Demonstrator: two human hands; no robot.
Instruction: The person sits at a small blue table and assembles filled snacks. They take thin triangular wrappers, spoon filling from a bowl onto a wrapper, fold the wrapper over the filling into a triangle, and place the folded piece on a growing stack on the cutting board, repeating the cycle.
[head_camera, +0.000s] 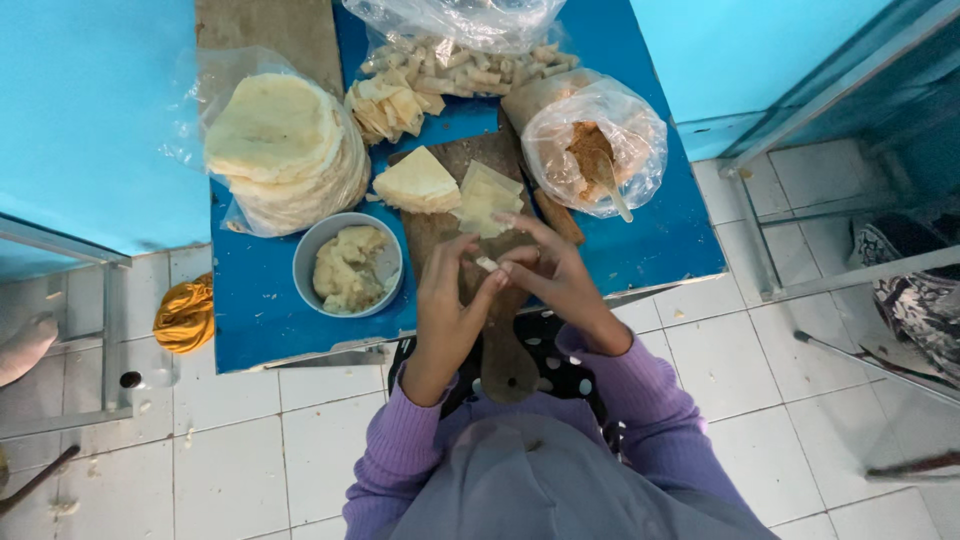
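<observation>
You work at a blue table (640, 250) over a white tiled floor (250, 450). Your left hand (450, 300) and right hand (550, 270) together pinch a small pale wrapper piece (487, 263) above the wooden board (450, 230); its filling is hidden. Beyond the grip sits a clear bag of brown filling (595, 150); left, a grey bowl (310, 250).

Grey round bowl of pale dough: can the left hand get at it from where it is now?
Probably yes. The grey round bowl sits just beside the left hand with bare blue table between, though both hands pinch a small dough piece.
</observation>
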